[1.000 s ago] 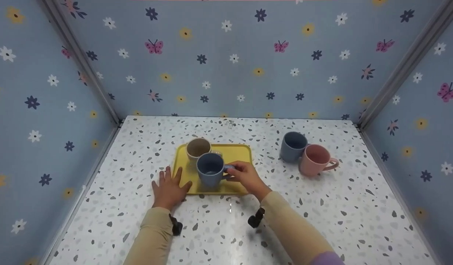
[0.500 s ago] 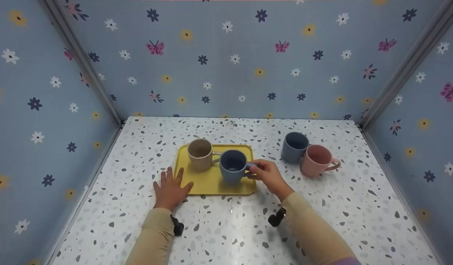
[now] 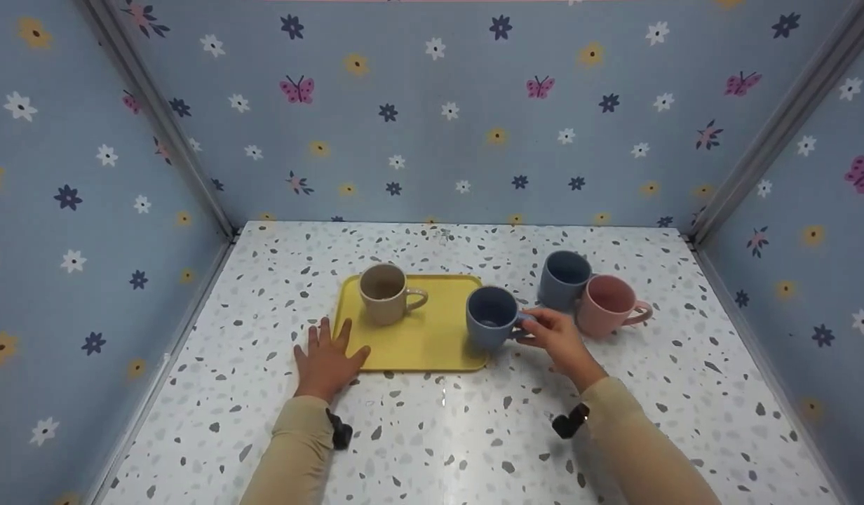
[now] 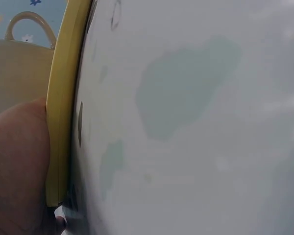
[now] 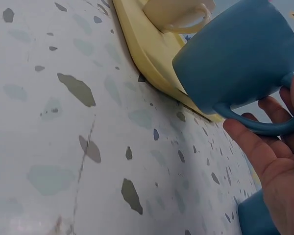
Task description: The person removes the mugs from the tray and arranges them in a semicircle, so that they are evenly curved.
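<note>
The held blue mug [image 3: 487, 332] is at the right edge of the yellow tray [image 3: 418, 356], overlapping its rim as the head view sees it. The right hand [image 3: 557, 344] pinches the mug by its handle [image 3: 524, 317] between thumb and fingers. The left hand [image 3: 331, 363] lies with fingers spread at the tray's near left corner, gripping nothing.

Hazards, in my judgement: the mug's base could catch the tray rim if it is carried too low, tipping the mug or dragging the tray. The hold is on the handle alone, so a loose pinch could let the body swing. The second blue mug [image 3: 562, 289] and the pink mug [image 3: 603, 320] stand close together beyond the right hand; a wide sweep of the knuckles could knock either one. The beige mug [image 3: 383, 308], upright on the tray's left half, appears at risk only if the tray is jolted.

Differences between views: the right wrist view shows the fingers reaching around the handle and the held mug's underside edge beside the tray rim, a detail the head view hides. The left wrist view shows the left hand against the tray's outer edge; its spread fingers appear only in the head view. Whether the held mug touches the rim, I cannot tell.
</note>
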Demonstrator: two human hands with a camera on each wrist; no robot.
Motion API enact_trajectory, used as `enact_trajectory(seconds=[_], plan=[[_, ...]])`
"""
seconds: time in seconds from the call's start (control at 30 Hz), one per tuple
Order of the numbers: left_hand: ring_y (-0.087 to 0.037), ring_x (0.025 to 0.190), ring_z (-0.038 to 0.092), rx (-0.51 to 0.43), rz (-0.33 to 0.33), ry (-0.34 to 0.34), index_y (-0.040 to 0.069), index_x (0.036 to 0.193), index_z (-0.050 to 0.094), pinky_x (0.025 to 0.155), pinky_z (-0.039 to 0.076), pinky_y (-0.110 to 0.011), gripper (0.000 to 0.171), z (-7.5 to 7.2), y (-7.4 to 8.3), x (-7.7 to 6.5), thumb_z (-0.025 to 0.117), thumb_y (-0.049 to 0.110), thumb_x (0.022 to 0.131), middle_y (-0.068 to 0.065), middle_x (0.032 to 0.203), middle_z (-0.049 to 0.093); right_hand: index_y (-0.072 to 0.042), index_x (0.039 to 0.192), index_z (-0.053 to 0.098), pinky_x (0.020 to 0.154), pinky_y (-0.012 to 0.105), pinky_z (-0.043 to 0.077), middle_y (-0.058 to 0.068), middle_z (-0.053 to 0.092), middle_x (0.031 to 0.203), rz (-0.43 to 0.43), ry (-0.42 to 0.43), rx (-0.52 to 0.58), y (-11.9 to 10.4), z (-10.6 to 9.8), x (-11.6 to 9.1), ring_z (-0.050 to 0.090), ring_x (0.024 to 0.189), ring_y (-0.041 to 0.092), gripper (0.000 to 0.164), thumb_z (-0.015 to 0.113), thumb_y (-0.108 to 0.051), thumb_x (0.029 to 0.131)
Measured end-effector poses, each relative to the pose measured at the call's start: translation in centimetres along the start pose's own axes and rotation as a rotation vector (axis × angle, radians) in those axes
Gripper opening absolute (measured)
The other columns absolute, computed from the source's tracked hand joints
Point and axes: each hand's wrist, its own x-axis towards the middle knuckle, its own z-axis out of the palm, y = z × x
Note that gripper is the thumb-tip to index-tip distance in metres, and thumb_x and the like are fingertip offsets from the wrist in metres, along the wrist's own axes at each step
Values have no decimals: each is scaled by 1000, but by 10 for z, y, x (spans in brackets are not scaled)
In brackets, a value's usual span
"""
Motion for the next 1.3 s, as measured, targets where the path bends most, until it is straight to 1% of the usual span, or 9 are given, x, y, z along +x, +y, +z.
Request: enact_trajectory(seconds=[0.2, 0.37, 0.53, 0.73, 0.9, 1.03, 1.13, 1.23, 1.3], plan=[[-51, 151, -2, -7, -2, 4, 20, 163, 19, 112, -4, -76, 80, -2, 1, -1, 40, 65, 100, -25, 167, 0, 11, 120, 64, 88, 47, 59, 10, 71, 105, -36, -6, -8, -4, -23, -11, 71, 102, 30, 26, 64, -3, 98], [-51, 151, 0, -5, 4, 11, 20, 163, 20, 113, -1, -76, 81, -4, 2, -2, 41, 65, 99, -25, 167, 2, 16, 121, 60, 87, 45, 59, 8, 72, 105, -53, 10, -14, -4, -42, -20, 72, 99, 26, 29, 63, -1, 98], [-51, 151, 0, -11, 5, 16, 20, 163, 21, 113, -1, -77, 80, -4, 3, -2, 42, 64, 99, -25, 167, 3, 15, 122, 58, 89, 44, 59, 6, 70, 105, -13, 43, -44, -4, -61, -29, 72, 99, 21, 30, 62, -4, 99], [-51, 151, 1, 4, 7, 19, 20, 163, 21, 112, -1, -77, 80, -5, 2, -2, 40, 64, 100, -25, 167, 3, 14, 124, 56, 91, 44, 57, 5, 69, 107, 28, 73, -120, -4, -84, -42, 71, 101, 18, 35, 64, -10, 99], [-51, 151, 1, -5, 6, 25, 20, 163, 21, 112, -2, -76, 80, -5, 3, -2, 41, 64, 100, -25, 167, 3, 15, 128, 54, 91, 43, 57, 12, 68, 114, 23, 64, -160, -5, -104, -50, 71, 102, 16, 40, 63, -13, 101], [-51, 151, 1, 5, 6, 20, 20, 163, 20, 112, -2, -76, 80, -4, 3, -3, 40, 65, 100, -25, 167, 4, 19, 130, 50, 92, 45, 56, 21, 67, 117, 11, 53, -137, -5, -120, -58, 72, 102, 17, 44, 62, -12, 101], [-51, 151, 1, 10, 6, 24, 20, 163, 21, 112, -1, -76, 80, -3, 4, -3, 40, 65, 100, -25, 167, 5, 17, 131, 51, 93, 46, 56, 18, 68, 118, 17, 64, -143, -4, -130, -65, 71, 104, 16, 45, 63, -15, 101], [-51, 151, 1, 4, 5, 24, 20, 163, 22, 113, -1, -76, 80, -3, 4, -3, 41, 65, 100, -25, 167, 5, 13, 132, 53, 93, 42, 57, 9, 70, 117, 24, 80, -174, -3, -141, -72, 70, 106, 13, 45, 63, -18, 102], [-50, 151, 2, 0, 5, 24, 20, 163, 22, 113, 0, -76, 79, -3, 4, -3, 42, 64, 100, -25, 167, 5, 15, 131, 53, 90, 40, 58, 4, 70, 113, 18, 94, -175, -2, -147, -75, 70, 104, 12, 43, 62, -16, 102]])
